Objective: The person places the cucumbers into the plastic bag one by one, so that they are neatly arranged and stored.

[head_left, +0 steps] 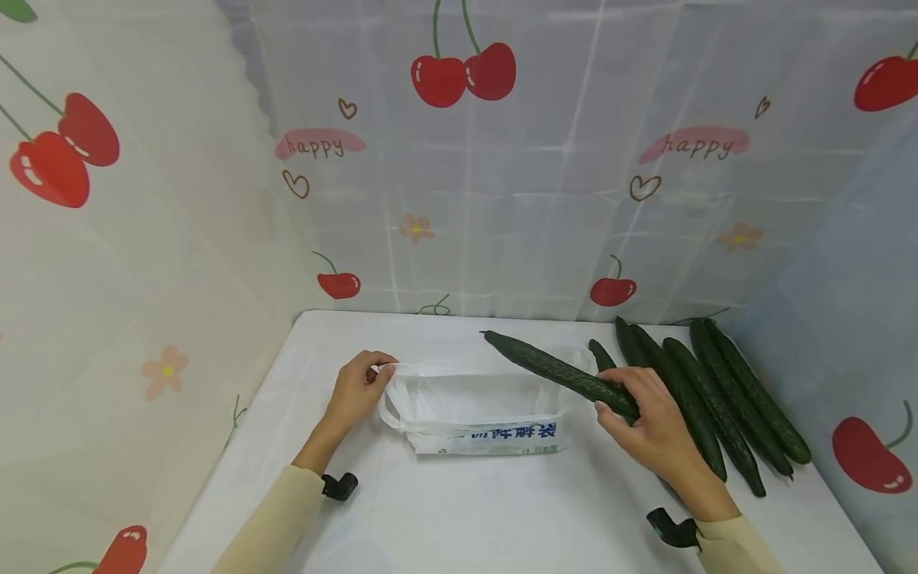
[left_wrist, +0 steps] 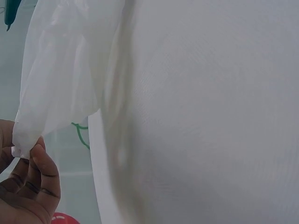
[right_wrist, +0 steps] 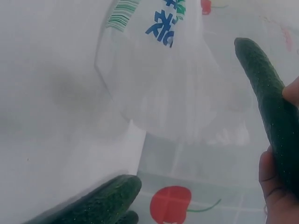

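Note:
In the head view a white plastic bag [head_left: 480, 402] with blue printing lies on the table, its mouth spread. My left hand [head_left: 362, 387] pinches the bag's left edge; the left wrist view shows the thin plastic [left_wrist: 65, 70] gathered between thumb and fingers [left_wrist: 44, 172]. My right hand [head_left: 649, 418] grips a long dark green cucumber [head_left: 552, 368] near its right end. Its thin stem end points left, above the bag's back right edge. In the right wrist view this cucumber [right_wrist: 266, 88] is raised beside the printed bag [right_wrist: 163, 84].
Several more cucumbers [head_left: 724, 410] lie side by side on the right of the white table [head_left: 459, 510], partly behind my right hand. A cherry-patterned curtain [head_left: 488, 183] closes off the back and sides. Black wrist straps [head_left: 674, 528] sit at both sleeves.

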Tool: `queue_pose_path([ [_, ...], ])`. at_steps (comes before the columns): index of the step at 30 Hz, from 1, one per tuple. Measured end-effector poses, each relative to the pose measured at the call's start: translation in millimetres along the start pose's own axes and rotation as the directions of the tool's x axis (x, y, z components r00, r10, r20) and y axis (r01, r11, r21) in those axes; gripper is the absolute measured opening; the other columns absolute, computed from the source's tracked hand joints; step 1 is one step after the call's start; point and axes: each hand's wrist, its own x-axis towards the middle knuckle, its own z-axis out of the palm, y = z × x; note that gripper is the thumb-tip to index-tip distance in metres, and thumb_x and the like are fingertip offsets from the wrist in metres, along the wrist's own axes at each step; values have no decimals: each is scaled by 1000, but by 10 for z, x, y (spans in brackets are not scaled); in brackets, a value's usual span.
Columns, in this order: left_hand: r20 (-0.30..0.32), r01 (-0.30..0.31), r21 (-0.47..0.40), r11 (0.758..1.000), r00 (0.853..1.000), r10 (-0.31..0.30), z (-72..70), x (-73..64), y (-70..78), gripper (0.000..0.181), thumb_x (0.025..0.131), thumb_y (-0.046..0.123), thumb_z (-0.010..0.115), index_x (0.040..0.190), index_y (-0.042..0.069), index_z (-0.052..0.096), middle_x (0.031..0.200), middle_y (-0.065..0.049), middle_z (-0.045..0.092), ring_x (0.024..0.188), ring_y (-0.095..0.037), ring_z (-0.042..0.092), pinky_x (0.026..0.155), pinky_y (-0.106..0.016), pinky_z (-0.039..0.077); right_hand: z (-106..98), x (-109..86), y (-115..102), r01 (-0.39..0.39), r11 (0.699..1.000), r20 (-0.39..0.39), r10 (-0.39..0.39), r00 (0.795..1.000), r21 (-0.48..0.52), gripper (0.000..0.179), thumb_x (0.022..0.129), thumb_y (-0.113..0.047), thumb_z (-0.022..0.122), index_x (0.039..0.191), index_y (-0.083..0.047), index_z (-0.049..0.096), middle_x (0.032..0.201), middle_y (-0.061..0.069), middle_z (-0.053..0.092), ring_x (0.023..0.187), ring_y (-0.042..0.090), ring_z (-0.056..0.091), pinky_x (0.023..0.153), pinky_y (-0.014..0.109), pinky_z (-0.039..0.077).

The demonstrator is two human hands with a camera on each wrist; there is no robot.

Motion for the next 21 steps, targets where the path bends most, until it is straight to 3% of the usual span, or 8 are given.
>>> queue_pose_path([
  [6, -2, 7, 2, 1000, 1000, -7, 10, 1, -5, 13, 106, 19, 69, 115, 15, 78, 108, -7, 72, 77, -16, 55, 69, -24, 46, 62, 67, -101, 43, 999, 46, -43, 998, 3, 45, 79, -7, 85, 121, -12, 72, 117, 0, 72, 106, 11, 54, 91, 12, 43],
  [11, -5, 18, -3, 1000, 1000, -18, 17, 2, -5, 13, 106, 19, 69, 115, 15, 78, 109, -7, 72, 78, -17, 55, 69, -24, 46, 129, 127, -146, 85, 996, 97, -87, 991, 28, 43, 80, -7, 85, 121, -13, 72, 119, -2, 71, 110, 12, 57, 100, 10, 42],
  [16, -3, 18, -12, 1000, 1000, -19, 28, 5, -23, 13, 106, 18, 69, 116, 15, 78, 111, -7, 73, 78, -16, 56, 69, -23, 47, 196, 169, -182, 72, 997, 172, -78, 982, 41, 41, 84, -11, 85, 122, -18, 71, 120, -6, 70, 111, 12, 60, 99, 18, 50],
  [21, 1, 23, -14, 1000, 1000, -23, 37, 17, -26, 13, 106, 19, 69, 116, 16, 77, 111, -6, 73, 78, -16, 55, 69, -23, 46, 266, 223, -233, 27, 996, 252, -48, 966, 86, 38, 88, -13, 84, 122, -21, 70, 119, -9, 70, 112, 12, 62, 97, 38, 60],
])
